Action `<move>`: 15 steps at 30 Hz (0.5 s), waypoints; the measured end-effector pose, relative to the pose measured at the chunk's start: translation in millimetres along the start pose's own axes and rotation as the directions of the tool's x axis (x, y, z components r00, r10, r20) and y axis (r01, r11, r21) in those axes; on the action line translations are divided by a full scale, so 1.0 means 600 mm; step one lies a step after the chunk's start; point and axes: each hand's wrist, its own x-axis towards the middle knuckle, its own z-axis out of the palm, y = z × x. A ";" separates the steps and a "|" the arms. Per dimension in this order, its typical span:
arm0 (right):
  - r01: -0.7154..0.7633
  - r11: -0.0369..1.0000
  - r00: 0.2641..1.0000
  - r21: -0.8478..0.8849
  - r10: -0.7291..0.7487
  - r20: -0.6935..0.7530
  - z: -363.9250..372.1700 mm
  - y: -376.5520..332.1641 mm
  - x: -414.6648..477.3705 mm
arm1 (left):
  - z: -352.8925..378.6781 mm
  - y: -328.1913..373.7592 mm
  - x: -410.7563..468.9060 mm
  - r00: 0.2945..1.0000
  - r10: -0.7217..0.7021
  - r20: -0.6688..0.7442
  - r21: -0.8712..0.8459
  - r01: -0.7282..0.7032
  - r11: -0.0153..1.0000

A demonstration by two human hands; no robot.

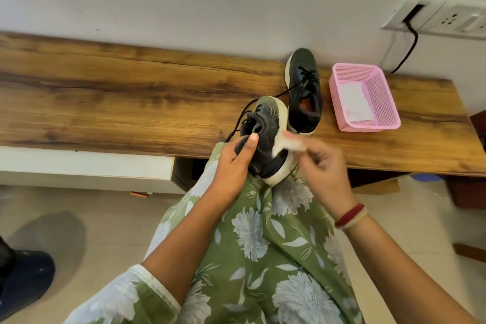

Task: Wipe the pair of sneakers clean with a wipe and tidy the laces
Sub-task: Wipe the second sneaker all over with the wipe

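Observation:
A black sneaker with a white sole lies tilted on its side on my knee at the table's front edge. My left hand grips its heel, thumb over the collar. My right hand pinches a white wipe against the sole's side. Its black laces hang loose toward the table. The second black sneaker stands upright on the wooden table just behind, its laces undone.
A pink mesh basket holding white wipes sits right of the shoes. A wall socket with a black cable is behind it. A white drawer unit sits under the table's left. A dark blue object lies on the floor.

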 end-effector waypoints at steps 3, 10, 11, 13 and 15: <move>-0.202 0.968 0.964 0.146 0.224 -0.145 0.003 -0.001 0.053 | 0.010 -0.003 -0.001 1.000 0.006 0.003 0.057 -0.006 0.998; 0.304 0.839 0.952 -0.451 -0.253 0.170 0.038 0.010 -0.019 | 0.016 -0.008 -0.004 0.999 0.017 -0.040 0.060 -0.015 0.998; 0.372 0.812 0.927 -0.450 -0.296 0.232 0.037 0.010 -0.028 | 0.017 -0.007 -0.003 0.999 0.009 -0.036 0.045 -0.008 0.999; 0.396 0.838 0.913 -0.377 -0.314 0.260 0.030 0.009 -0.043 | 0.017 -0.004 -0.002 1.000 0.011 -0.012 0.042 -0.011 0.999; 0.104 0.988 0.994 -0.114 -0.102 0.026 0.021 -0.008 -0.028 | 0.016 -0.005 -0.002 0.999 0.022 0.031 0.077 -0.024 0.997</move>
